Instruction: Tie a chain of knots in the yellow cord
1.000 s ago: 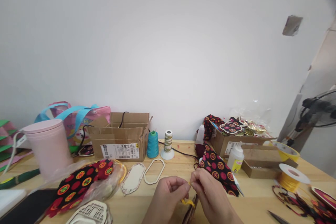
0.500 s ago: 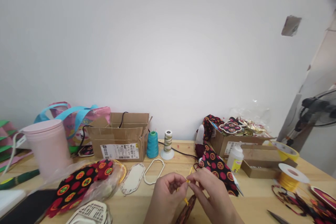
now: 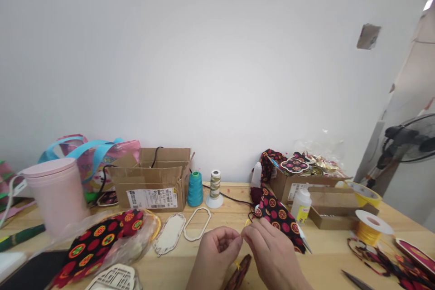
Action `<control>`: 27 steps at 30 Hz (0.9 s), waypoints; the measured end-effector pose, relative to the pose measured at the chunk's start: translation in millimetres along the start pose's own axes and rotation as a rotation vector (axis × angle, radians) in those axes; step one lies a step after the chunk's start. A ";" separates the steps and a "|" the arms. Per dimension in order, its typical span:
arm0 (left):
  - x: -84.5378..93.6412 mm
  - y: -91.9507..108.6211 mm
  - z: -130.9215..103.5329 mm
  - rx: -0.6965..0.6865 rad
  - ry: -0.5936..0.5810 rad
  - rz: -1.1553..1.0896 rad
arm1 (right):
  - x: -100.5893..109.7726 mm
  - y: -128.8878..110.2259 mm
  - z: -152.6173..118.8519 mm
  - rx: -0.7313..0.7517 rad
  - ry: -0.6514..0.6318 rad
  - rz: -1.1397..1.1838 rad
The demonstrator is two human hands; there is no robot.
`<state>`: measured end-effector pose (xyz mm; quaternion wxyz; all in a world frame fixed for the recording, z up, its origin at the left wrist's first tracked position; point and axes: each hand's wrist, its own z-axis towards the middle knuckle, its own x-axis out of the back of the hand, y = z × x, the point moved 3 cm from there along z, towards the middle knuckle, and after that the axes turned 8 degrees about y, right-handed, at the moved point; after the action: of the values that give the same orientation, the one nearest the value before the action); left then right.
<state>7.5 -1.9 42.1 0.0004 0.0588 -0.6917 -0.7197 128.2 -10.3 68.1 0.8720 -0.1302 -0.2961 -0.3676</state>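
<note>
Pale tabletop (image 3: 170,272) underlies left hand (image 3: 217,254) and right hand (image 3: 272,250), their fingertips pinched, seemingly on yellow cord (image 3: 237,263) that shows just below, by a dark piece (image 3: 240,275). Loose pinching could drop it; cloth (image 3: 279,215) beyond the fingers might snag it.

The yellow cord (image 3: 237,264) is now hidden where the left hand (image 3: 217,253) and right hand (image 3: 272,252) meet.

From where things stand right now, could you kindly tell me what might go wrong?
The thin yellow cord, partly hidden by the left hand and right hand, could slip from their grip. The pointed tool lies uncovered on the table, so a careless reach might prick the right hand.
</note>
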 end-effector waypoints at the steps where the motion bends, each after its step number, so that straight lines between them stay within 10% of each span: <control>1: -0.3 -0.2 0.0 0.010 -0.011 -0.009 | -0.7 0.5 0.3 -0.053 0.013 0.027; 6: -0.7 4.0 -1.3 0.041 -0.056 -0.028 | -5.1 2.6 -2.0 -0.289 -0.001 0.179; 21: -1.9 4.1 -2.6 0.198 -0.119 -0.201 | -0.2 -0.2 -1.4 -0.298 0.097 0.292; 27: 1.3 10.2 -2.6 0.142 -0.034 -0.099 | -1.6 21.1 -4.1 -0.722 0.158 0.651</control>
<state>5.7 -5.0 52.1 -0.0510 0.0806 -0.7372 -0.6689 144.2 3.4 63.7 0.8605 -0.4816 -0.0269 -0.1638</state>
